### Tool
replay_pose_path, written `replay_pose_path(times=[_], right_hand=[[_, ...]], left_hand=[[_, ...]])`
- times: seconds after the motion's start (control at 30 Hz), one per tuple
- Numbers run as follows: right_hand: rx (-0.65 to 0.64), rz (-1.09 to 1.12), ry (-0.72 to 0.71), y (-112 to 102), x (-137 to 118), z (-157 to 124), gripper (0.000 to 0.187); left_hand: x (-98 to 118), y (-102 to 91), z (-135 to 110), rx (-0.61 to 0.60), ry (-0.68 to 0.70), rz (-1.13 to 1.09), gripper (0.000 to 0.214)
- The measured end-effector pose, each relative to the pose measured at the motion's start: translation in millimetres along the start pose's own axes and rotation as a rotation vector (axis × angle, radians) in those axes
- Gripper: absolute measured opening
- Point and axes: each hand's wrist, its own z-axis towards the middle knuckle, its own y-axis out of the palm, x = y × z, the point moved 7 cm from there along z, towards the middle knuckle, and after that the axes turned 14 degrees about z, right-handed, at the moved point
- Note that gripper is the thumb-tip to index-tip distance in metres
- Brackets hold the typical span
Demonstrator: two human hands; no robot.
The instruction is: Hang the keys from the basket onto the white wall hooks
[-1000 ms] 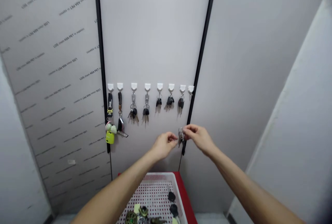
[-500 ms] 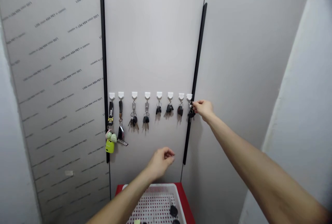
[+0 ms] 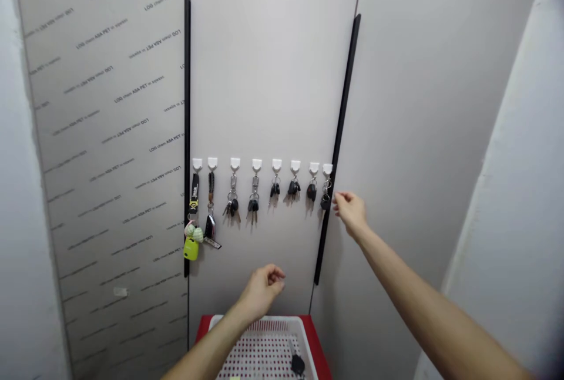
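My right hand (image 3: 351, 214) is beside the rightmost key ring (image 3: 326, 197), which hangs from a white hook (image 3: 327, 169). Its fingers are slightly bent and just right of the keys, holding nothing that I can see. My left hand (image 3: 261, 293) hovers above a white basket (image 3: 304, 339), fingers loosely curled and thumb apart, with nothing visible in it. More bunches of keys (image 3: 294, 188) hang in a row to the left. At the far left are a black strap (image 3: 194, 192) with a lime-green tag (image 3: 191, 249) and a braided strap with a car key (image 3: 210, 226).
The basket rests on a red surface (image 3: 319, 350) and holds a black-headed key (image 3: 297, 363). Two long black handles (image 3: 187, 133) run up the pale panels. A printed panel (image 3: 106, 104) stands at left, and a white wall edge (image 3: 489, 180) at right.
My right hand has let go of the rightmost keys and drawn slightly down and away; they now hang freely. My left hand has moved a little down and left. The view has shifted slightly.
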Motion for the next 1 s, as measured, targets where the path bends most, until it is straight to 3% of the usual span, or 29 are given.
replay_pose_path(times=[0.1, 0.2, 0.27, 0.33, 0.43, 0.53, 0.63, 0.77, 0.9, 1.0], right_hand=[[-0.176, 0.005, 0.126, 33, 25, -48, 0.02], [-0.639, 0.008, 0.307, 85, 43, -105, 0.022], [-0.796, 0.036, 0.286, 104, 32, -126, 0.035], [-0.734, 0.13, 0.138, 104, -1, -124, 0.051], [-0.427, 0.354, -0.151, 78, -63, -105, 0.062], [-0.238, 0.498, -0.332, 55, -102, -96, 0.066], [-0.228, 0.522, -0.36, 53, -110, -94, 0.067], [-0.254, 0.539, -0.334, 58, -106, -95, 0.069], [-0.293, 0.54, -0.276, 62, -95, -94, 0.068], [-0.284, 0.452, -0.138, 60, -62, -82, 0.056]], left_hand=[[-7, -3.8, 1, 0.039, -0.037, -0.002, 0.017], [-3, -13.5, 5, 0.086, -0.044, -0.068, 0.034], [11, -30.2, 7, 0.144, -0.01, -0.155, 0.05], [34, -57.2, 6, 0.243, 0.069, -0.261, 0.063], [81, -102.7, -2, 0.417, 0.25, -0.381, 0.071], [122, -124.1, -12, 0.45, 0.412, -0.403, 0.074], [142, -120.9, -16, 0.398, 0.471, -0.385, 0.075], [145, -109.3, -14, 0.36, 0.473, -0.375, 0.075], [133, -96.1, -4, 0.306, 0.441, -0.351, 0.074], [108, -76.0, 13, 0.18, 0.284, -0.257, 0.062]])
